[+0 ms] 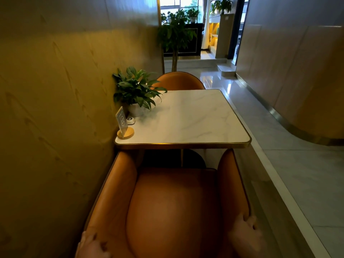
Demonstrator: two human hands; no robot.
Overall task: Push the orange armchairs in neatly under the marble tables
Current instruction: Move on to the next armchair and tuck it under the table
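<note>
Head view: plant (136, 86) in pot (135, 109)

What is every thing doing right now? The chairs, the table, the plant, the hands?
near armchair: armrest fronts at the table edge, seat mostly out
far armchair: tucked against the table's far side
marble table: upright, mostly bare
potted plant: upright, on the table by the wall
sign stand: upright
left hand: gripping the chair back
right hand: gripping the chair back

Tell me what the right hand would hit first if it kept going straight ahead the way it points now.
The right hand grips the near armchair at its back corner and points toward the table. Straight on, it would first run along the chair's right armrest, then probably meet the marble table edge; depth is hard to judge.
</note>
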